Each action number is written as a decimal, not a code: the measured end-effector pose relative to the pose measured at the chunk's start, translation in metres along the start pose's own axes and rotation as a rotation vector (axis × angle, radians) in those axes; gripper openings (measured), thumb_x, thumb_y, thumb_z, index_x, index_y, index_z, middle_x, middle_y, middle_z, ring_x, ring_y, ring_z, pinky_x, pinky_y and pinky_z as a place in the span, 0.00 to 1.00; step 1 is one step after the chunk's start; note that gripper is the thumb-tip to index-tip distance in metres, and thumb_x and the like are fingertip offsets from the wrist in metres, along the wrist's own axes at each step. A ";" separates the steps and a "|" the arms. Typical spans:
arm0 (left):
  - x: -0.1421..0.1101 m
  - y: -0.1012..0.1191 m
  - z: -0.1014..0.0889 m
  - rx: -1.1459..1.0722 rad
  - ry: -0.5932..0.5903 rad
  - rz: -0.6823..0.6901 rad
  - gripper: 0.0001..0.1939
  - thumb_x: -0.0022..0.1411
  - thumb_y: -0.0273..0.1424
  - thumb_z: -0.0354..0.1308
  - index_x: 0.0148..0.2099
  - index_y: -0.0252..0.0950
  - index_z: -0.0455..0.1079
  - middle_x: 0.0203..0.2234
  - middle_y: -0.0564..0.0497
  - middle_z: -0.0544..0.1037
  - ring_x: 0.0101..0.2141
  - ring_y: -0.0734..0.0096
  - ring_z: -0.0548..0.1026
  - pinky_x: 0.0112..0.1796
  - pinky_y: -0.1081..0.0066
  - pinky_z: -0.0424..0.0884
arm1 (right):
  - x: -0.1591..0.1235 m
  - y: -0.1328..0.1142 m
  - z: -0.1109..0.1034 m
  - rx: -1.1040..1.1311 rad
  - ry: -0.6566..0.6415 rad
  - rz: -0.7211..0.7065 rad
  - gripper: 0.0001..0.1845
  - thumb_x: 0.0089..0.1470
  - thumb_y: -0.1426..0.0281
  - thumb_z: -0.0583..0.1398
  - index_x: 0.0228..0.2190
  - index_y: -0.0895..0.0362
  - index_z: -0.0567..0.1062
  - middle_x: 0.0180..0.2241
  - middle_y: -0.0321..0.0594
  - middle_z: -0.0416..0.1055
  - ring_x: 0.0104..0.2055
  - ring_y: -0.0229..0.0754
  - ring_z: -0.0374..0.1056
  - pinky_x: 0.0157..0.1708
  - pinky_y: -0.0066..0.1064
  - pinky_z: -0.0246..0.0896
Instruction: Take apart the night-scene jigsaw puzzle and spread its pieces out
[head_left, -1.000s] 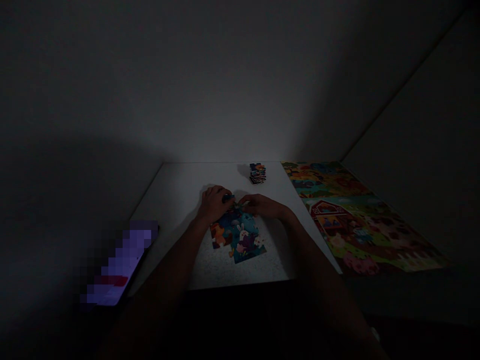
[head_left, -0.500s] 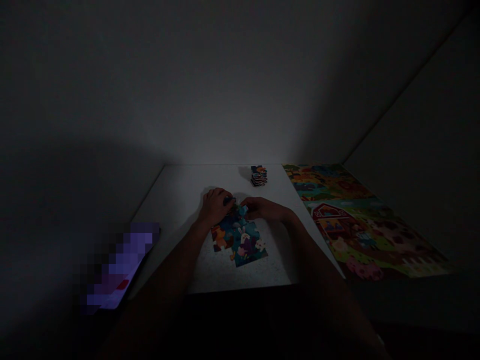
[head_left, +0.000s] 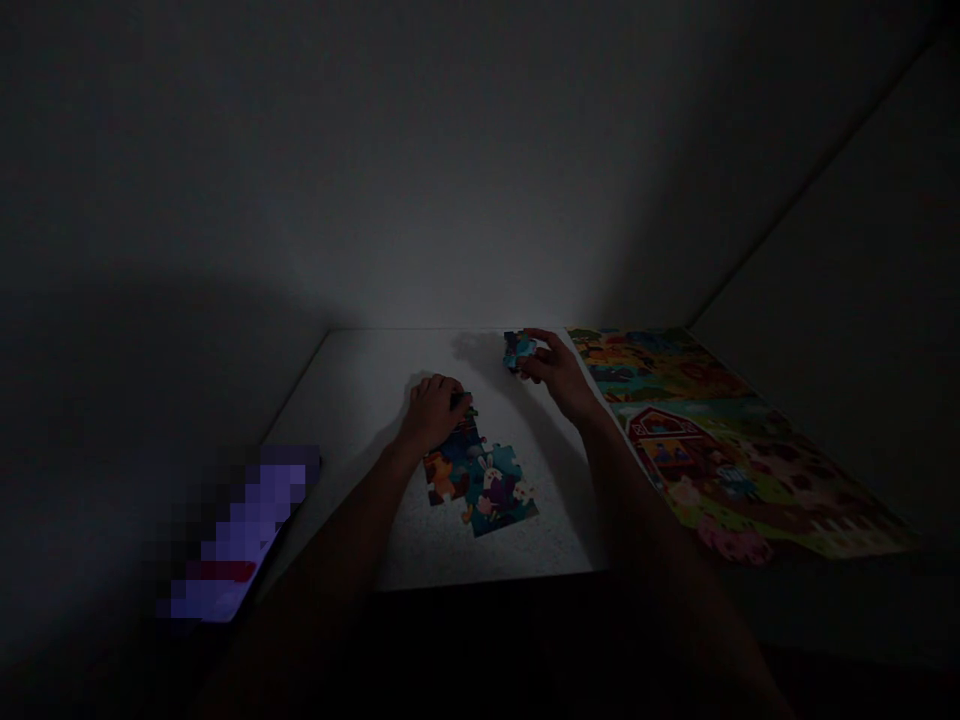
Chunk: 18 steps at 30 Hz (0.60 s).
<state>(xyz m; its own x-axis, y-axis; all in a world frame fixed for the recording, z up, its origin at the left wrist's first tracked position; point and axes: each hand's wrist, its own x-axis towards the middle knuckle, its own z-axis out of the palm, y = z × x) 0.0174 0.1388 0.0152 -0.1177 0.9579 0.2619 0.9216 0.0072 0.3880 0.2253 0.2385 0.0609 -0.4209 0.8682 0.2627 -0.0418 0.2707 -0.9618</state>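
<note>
A partly joined jigsaw (head_left: 480, 477) with a white rabbit on it lies on the white table (head_left: 360, 390). My left hand (head_left: 435, 408) rests curled on the jigsaw's far left corner, fingertips pressing the pieces there. My right hand (head_left: 553, 370) is further back, fingers pinched round a puzzle piece (head_left: 517, 350) at the small stack of loose pieces, which the hand and the piece mostly hide. The room is very dark.
A large colourful farm picture sheet (head_left: 697, 440) with a red barn lies along the table's right side. A blurred purple glowing object (head_left: 240, 530) sits past the table's left front corner. Walls close in behind and to the right.
My right hand left the jigsaw's far edge and moved back and right to the stack, closing on a piece. The left hand stayed on the jigsaw.
</note>
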 end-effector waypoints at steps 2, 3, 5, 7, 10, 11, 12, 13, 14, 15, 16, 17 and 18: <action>0.000 -0.001 0.000 -0.019 0.011 -0.001 0.09 0.67 0.37 0.54 0.45 0.39 0.70 0.43 0.44 0.75 0.48 0.53 0.70 0.51 0.54 0.62 | 0.015 0.000 -0.007 -0.064 0.111 -0.055 0.30 0.46 0.62 0.64 0.51 0.51 0.66 0.31 0.33 0.72 0.30 0.39 0.67 0.29 0.32 0.62; 0.001 -0.001 0.000 -0.032 0.016 0.001 0.09 0.68 0.37 0.54 0.45 0.39 0.69 0.43 0.44 0.76 0.48 0.53 0.70 0.51 0.54 0.63 | 0.025 0.002 -0.010 -0.108 0.159 -0.074 0.30 0.47 0.61 0.63 0.51 0.51 0.66 0.31 0.34 0.71 0.31 0.40 0.68 0.30 0.32 0.63; 0.001 -0.002 0.000 -0.061 0.025 0.006 0.07 0.68 0.35 0.54 0.45 0.39 0.68 0.41 0.45 0.77 0.47 0.54 0.71 0.51 0.55 0.64 | 0.043 0.007 -0.015 -0.205 0.244 -0.093 0.29 0.48 0.59 0.62 0.52 0.52 0.66 0.33 0.37 0.72 0.31 0.40 0.68 0.30 0.33 0.65; 0.001 -0.003 0.000 -0.093 0.031 0.011 0.06 0.67 0.34 0.54 0.45 0.40 0.68 0.39 0.46 0.77 0.45 0.55 0.73 0.49 0.57 0.66 | 0.060 0.016 -0.018 -0.294 0.309 -0.089 0.29 0.49 0.57 0.60 0.52 0.53 0.66 0.34 0.40 0.73 0.31 0.40 0.68 0.30 0.33 0.67; 0.002 -0.003 -0.001 -0.140 0.036 0.013 0.05 0.67 0.33 0.54 0.45 0.41 0.68 0.37 0.48 0.78 0.41 0.58 0.75 0.46 0.60 0.68 | 0.076 0.031 -0.020 -0.416 0.364 -0.047 0.29 0.50 0.57 0.59 0.52 0.56 0.67 0.36 0.44 0.75 0.33 0.44 0.71 0.32 0.36 0.68; 0.002 -0.003 -0.001 -0.155 0.037 0.013 0.05 0.67 0.33 0.54 0.45 0.41 0.67 0.36 0.49 0.78 0.41 0.59 0.75 0.45 0.61 0.69 | 0.079 0.035 -0.020 -0.453 0.369 -0.022 0.29 0.49 0.58 0.59 0.52 0.57 0.68 0.37 0.45 0.76 0.34 0.45 0.72 0.34 0.37 0.69; 0.002 -0.003 -0.001 -0.169 0.038 0.012 0.05 0.67 0.33 0.53 0.45 0.41 0.67 0.36 0.49 0.78 0.40 0.60 0.76 0.45 0.61 0.69 | 0.080 0.039 -0.020 -0.485 0.367 0.006 0.30 0.49 0.59 0.59 0.52 0.58 0.68 0.37 0.46 0.76 0.36 0.47 0.73 0.36 0.39 0.69; 0.002 -0.003 -0.001 -0.183 0.039 0.011 0.05 0.67 0.33 0.53 0.45 0.42 0.67 0.36 0.49 0.78 0.40 0.60 0.76 0.45 0.62 0.69 | 0.080 0.042 -0.019 -0.510 0.360 0.033 0.30 0.48 0.60 0.59 0.52 0.59 0.68 0.37 0.47 0.76 0.38 0.49 0.73 0.37 0.40 0.69; 0.002 -0.003 -0.001 -0.198 0.039 0.008 0.05 0.67 0.32 0.53 0.45 0.42 0.67 0.37 0.49 0.78 0.40 0.61 0.76 0.44 0.63 0.69 | 0.080 0.045 -0.019 -0.531 0.352 0.055 0.30 0.48 0.61 0.59 0.52 0.60 0.69 0.37 0.48 0.77 0.39 0.51 0.74 0.39 0.41 0.69; 0.002 -0.002 -0.002 -0.212 0.040 0.005 0.05 0.67 0.32 0.53 0.45 0.42 0.67 0.37 0.49 0.79 0.39 0.61 0.77 0.44 0.63 0.70 | 0.079 0.046 -0.019 -0.552 0.345 0.067 0.31 0.47 0.62 0.59 0.53 0.60 0.69 0.38 0.49 0.77 0.40 0.52 0.74 0.40 0.42 0.69; 0.002 -0.002 -0.002 -0.226 0.041 0.000 0.05 0.67 0.32 0.53 0.45 0.42 0.67 0.37 0.49 0.79 0.39 0.61 0.77 0.43 0.63 0.70 | 0.078 0.048 -0.018 -0.570 0.344 0.071 0.31 0.47 0.63 0.60 0.53 0.61 0.69 0.38 0.49 0.77 0.41 0.52 0.74 0.41 0.43 0.68; 0.002 -0.002 -0.002 -0.240 0.044 -0.006 0.05 0.67 0.31 0.53 0.45 0.42 0.67 0.37 0.49 0.79 0.38 0.61 0.77 0.43 0.64 0.70 | 0.077 0.048 -0.018 -0.586 0.347 0.072 0.31 0.47 0.64 0.59 0.53 0.61 0.69 0.38 0.50 0.77 0.41 0.53 0.74 0.41 0.43 0.68; 0.001 -0.002 -0.002 -0.254 0.047 -0.011 0.06 0.67 0.31 0.53 0.45 0.42 0.67 0.36 0.49 0.79 0.38 0.61 0.77 0.42 0.64 0.70 | 0.076 0.049 -0.018 -0.600 0.352 0.070 0.31 0.47 0.64 0.59 0.53 0.61 0.69 0.38 0.50 0.77 0.41 0.53 0.73 0.41 0.43 0.68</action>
<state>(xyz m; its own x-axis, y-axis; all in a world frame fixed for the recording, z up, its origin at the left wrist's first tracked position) 0.0149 0.1396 0.0168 -0.1496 0.9437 0.2950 0.7985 -0.0606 0.5989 0.2074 0.3256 0.0357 -0.0815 0.9476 0.3089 0.5249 0.3043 -0.7949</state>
